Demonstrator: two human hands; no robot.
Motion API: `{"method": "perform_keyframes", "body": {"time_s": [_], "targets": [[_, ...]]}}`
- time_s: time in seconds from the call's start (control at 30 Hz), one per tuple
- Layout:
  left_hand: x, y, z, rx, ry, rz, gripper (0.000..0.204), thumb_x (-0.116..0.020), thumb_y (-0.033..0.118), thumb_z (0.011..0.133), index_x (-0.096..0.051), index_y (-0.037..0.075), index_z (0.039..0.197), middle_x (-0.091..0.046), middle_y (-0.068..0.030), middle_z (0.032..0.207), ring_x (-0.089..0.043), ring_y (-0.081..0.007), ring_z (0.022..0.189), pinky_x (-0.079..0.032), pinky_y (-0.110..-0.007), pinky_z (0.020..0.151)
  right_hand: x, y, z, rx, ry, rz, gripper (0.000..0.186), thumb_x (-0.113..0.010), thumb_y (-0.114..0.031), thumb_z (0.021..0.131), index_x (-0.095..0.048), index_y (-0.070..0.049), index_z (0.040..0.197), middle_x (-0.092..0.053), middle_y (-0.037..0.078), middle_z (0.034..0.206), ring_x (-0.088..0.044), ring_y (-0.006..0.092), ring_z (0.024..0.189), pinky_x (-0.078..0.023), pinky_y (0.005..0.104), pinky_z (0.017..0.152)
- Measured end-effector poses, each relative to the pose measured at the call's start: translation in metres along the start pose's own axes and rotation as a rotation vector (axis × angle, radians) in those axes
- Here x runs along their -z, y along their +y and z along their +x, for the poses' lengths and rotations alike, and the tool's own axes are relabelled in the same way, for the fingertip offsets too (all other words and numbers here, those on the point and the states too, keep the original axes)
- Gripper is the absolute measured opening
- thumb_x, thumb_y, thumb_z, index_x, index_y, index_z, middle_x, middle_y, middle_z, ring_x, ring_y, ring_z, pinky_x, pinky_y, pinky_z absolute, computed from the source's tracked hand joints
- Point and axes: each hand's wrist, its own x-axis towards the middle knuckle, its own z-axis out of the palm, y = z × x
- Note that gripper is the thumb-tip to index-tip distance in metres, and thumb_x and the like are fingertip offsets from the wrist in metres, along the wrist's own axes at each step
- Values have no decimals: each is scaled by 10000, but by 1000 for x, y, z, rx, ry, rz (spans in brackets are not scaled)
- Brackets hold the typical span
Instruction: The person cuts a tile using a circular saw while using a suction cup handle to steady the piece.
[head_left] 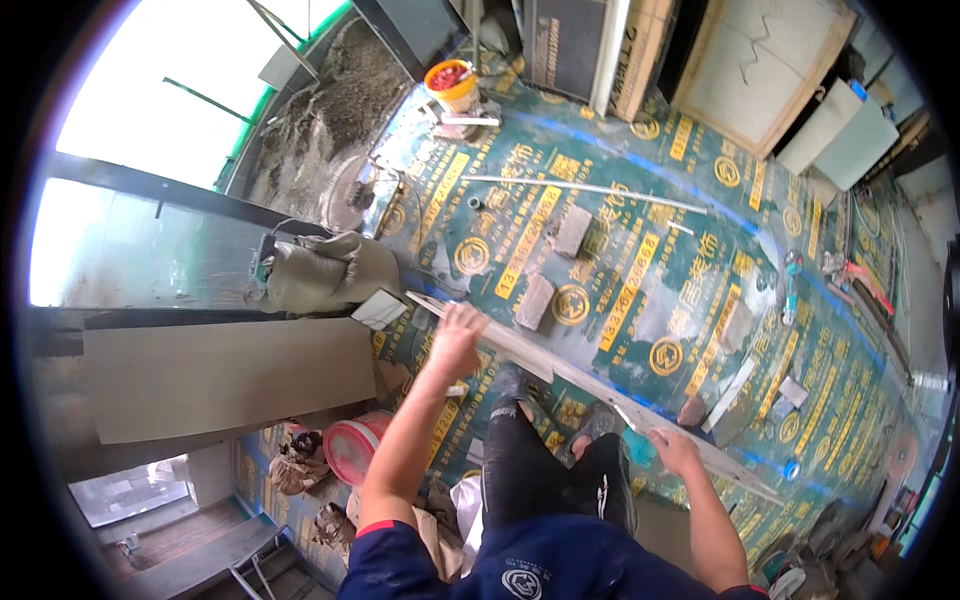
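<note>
A long, narrow pale board or tile slab (525,355) runs diagonally in front of me, seen nearly edge-on, above my legs and feet. My left hand (455,342) grips it near its upper-left end with curled fingers. My right hand (672,450) holds its edge farther down to the right, fingers bent around it. A small square tile (379,309) is just left of the board's upper end. Two grey bricks (533,300) (572,230) lie on the green printed floor sheeting beyond it.
A beige panel (225,380) lies at left above a red bucket (350,450). A stuffed sack (330,270) sits by the window wall. A yellow bucket (450,88) and leaning boards (735,75) line the back. A metal rod (585,190) and tools (790,290) lie on the sheeting (640,330).
</note>
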Motion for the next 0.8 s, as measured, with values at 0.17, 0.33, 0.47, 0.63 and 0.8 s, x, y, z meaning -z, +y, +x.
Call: {"method": "perform_keyframes", "body": {"time_s": [0.17, 0.33, 0.47, 0.63, 0.8], "targets": [[-19, -10, -11, -65, -15, -20, 401, -646, 144, 689, -676, 72, 1082, -647, -106, 1118, -552, -298, 1216, -225, -507, 1222, 6, -80, -39, 183, 312, -34, 403, -620, -388, 978, -694, -52, 1190, -693, 169, 1181, -673, 356, 1064, -518, 431, 921], [-33, -14, -4, -69, -8, -71, 428, -689, 172, 669, -640, 83, 1084, -623, -111, 1118, -533, -309, 1230, -230, -480, 1205, -63, -224, 9, -178, -165, 1262, 595, -626, -379, 1007, -463, 49, 1388, -614, 214, 1299, -623, 319, 1193, -494, 437, 1025], [-5, -28, -6, -236, -146, -279, 470, -764, 276, 706, -628, 75, 1108, -626, -105, 1101, -559, -285, 1159, -364, -438, 1050, -132, -289, 83, -439, -106, 1904, 659, -618, -527, 966, -519, 7, 1341, -598, 171, 1301, -591, 296, 1203, -473, 429, 1033], [-9, -55, -2, -391, -356, -350, 437, -711, 270, 749, -646, 67, 1131, -668, -102, 1118, -594, -279, 1146, -417, -406, 999, -196, -300, 183, -598, 293, 1856, 509, -583, -468, 964, -647, 25, 1074, -700, 125, 937, -686, 309, 926, -553, 398, 904], [51, -155, 11, -430, -397, -220, 549, -670, 188, 775, -586, 35, 1296, -602, -150, 1275, -531, -311, 1276, -311, -462, 1174, -217, -347, 191, -752, 590, 1971, 437, -569, -219, 918, -510, -22, 1303, -532, 182, 1289, -543, 339, 1223, -511, 501, 1028]]}}
